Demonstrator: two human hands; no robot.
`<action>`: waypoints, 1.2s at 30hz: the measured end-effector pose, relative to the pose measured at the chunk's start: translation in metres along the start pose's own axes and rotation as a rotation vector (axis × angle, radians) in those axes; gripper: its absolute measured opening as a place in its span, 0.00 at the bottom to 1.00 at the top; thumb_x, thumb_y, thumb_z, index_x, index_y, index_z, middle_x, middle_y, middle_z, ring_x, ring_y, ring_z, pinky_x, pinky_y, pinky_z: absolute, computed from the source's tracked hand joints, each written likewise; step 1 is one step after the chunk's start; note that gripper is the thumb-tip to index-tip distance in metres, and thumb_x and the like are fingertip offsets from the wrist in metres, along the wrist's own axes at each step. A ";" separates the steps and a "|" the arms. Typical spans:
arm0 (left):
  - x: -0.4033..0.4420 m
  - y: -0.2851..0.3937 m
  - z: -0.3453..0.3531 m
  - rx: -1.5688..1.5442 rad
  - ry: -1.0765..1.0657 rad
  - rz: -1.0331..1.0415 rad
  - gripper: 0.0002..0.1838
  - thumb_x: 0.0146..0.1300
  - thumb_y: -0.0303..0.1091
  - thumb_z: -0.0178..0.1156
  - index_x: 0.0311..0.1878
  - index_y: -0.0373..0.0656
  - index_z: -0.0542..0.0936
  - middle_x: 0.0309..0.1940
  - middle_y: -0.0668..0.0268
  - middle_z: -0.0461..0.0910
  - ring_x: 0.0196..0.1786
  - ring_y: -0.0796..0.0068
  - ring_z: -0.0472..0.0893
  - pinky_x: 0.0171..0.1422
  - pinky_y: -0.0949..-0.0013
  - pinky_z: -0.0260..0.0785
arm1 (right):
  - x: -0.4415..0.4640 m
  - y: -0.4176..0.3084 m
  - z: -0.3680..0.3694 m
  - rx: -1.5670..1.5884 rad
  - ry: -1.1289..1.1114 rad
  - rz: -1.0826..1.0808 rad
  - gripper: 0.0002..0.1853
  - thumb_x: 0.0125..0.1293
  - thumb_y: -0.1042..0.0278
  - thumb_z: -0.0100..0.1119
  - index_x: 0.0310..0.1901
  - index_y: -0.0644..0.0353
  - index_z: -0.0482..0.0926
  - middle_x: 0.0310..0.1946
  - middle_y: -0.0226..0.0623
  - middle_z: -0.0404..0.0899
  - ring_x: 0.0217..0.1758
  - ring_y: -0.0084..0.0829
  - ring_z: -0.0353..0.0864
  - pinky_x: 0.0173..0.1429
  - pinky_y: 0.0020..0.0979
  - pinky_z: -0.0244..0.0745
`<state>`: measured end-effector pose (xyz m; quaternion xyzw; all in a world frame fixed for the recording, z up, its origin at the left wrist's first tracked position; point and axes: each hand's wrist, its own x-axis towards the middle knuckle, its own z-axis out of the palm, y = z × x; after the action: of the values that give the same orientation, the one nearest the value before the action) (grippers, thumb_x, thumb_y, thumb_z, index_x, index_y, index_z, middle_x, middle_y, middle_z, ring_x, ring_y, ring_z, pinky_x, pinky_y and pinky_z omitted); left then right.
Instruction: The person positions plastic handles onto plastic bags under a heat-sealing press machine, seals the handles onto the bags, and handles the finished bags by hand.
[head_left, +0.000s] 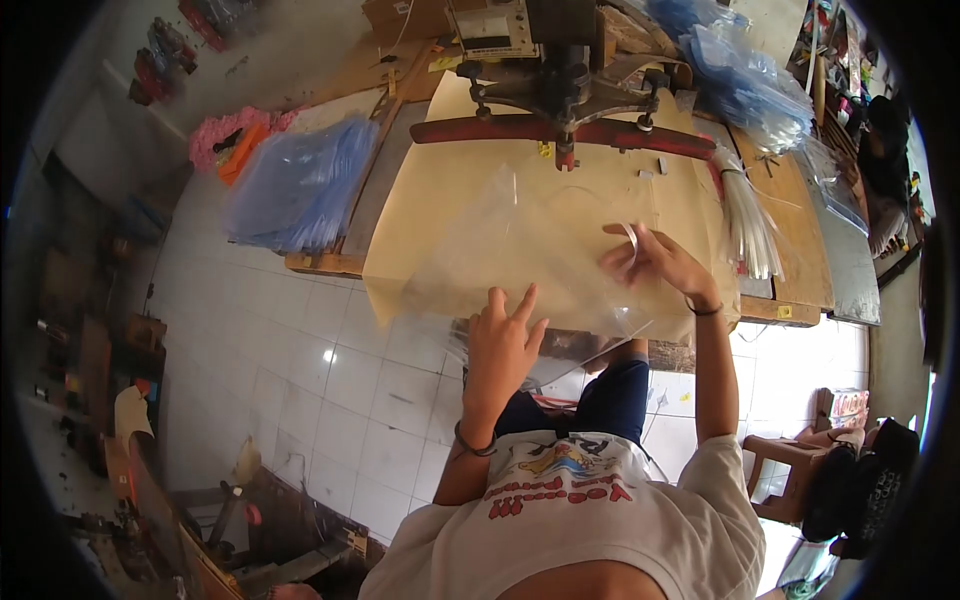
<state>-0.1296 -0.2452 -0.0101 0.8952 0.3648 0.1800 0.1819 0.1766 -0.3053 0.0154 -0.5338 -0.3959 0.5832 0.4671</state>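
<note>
A clear plastic sheet (pixel 480 245) lies over tan paper (pixel 410 200) on the workbench, its near part hanging past the front edge. My left hand (pixel 505 345) rests on the sheet near that edge, fingers spread and nothing gripped. To the right, my right hand (pixel 665 262) is raised a little over the paper, with a thin, shiny plastic strip (pixel 632 245) curling between thumb and fingers. Slight motion blur softens those fingertips. Beyond both hands stands a press with a long red bar (pixel 480 130), above the paper.
A stack of bluish plastic sheets (pixel 300 185) sits at the bench's left end. A bundle of clear strips (pixel 748 220) hangs on the right, and more blue plastic (pixel 745 80) is piled behind. A wooden stool (pixel 785 465) stands on the tiled floor at right.
</note>
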 end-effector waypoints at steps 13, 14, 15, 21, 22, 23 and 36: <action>0.030 0.022 0.026 -0.060 -0.092 0.334 0.51 0.62 0.54 0.70 0.80 0.41 0.55 0.78 0.30 0.45 0.80 0.26 0.46 0.81 0.35 0.42 | -0.027 0.025 0.009 -0.451 0.043 -0.281 0.13 0.69 0.67 0.69 0.53 0.61 0.86 0.43 0.35 0.90 0.47 0.21 0.86 0.55 0.29 0.80; 0.014 0.023 0.033 0.019 -0.276 0.404 0.60 0.57 0.62 0.72 0.83 0.46 0.49 0.78 0.26 0.36 0.80 0.22 0.38 0.81 0.31 0.40 | -0.029 0.023 0.008 -0.518 0.044 -0.275 0.13 0.69 0.67 0.69 0.52 0.61 0.86 0.42 0.35 0.90 0.46 0.21 0.86 0.55 0.28 0.80; 0.001 0.024 0.029 -0.062 -0.309 0.515 0.55 0.58 0.60 0.72 0.81 0.48 0.55 0.77 0.28 0.45 0.80 0.26 0.45 0.81 0.35 0.43 | -0.030 0.019 0.006 -0.587 0.047 -0.271 0.13 0.69 0.67 0.69 0.51 0.61 0.87 0.41 0.34 0.90 0.45 0.21 0.86 0.54 0.28 0.80; 0.021 0.007 -0.040 -0.825 -0.610 0.093 0.23 0.67 0.42 0.70 0.62 0.45 0.81 0.58 0.60 0.84 0.64 0.59 0.78 0.72 0.57 0.65 | -0.034 0.012 0.012 -0.606 0.081 -0.321 0.11 0.67 0.67 0.71 0.48 0.61 0.88 0.38 0.33 0.90 0.43 0.22 0.86 0.53 0.27 0.79; 0.029 -0.005 -0.034 -0.607 -0.188 0.163 0.26 0.66 0.42 0.70 0.64 0.43 0.79 0.59 0.57 0.82 0.62 0.57 0.78 0.71 0.55 0.66 | -0.034 0.012 0.011 -0.595 0.084 -0.327 0.11 0.67 0.68 0.71 0.48 0.61 0.88 0.39 0.33 0.90 0.42 0.22 0.86 0.53 0.27 0.79; 0.040 -0.020 -0.024 -0.374 0.228 0.225 0.28 0.66 0.41 0.70 0.66 0.41 0.76 0.60 0.54 0.80 0.59 0.55 0.78 0.69 0.54 0.67 | -0.034 0.014 0.011 -0.588 0.091 -0.340 0.11 0.67 0.68 0.71 0.48 0.61 0.88 0.38 0.33 0.90 0.42 0.22 0.86 0.52 0.27 0.79; 0.049 -0.053 -0.034 -1.057 0.169 -0.108 0.28 0.72 0.35 0.64 0.71 0.43 0.66 0.27 0.74 0.77 0.25 0.87 0.70 0.27 0.80 0.58 | -0.042 0.004 0.012 -0.734 0.383 -0.366 0.19 0.68 0.58 0.69 0.54 0.63 0.84 0.41 0.40 0.89 0.46 0.33 0.88 0.56 0.34 0.79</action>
<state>-0.1436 -0.1681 0.0044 0.6442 0.2833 0.4008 0.5866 0.1641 -0.3462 0.0237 -0.6837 -0.5707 0.2026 0.4073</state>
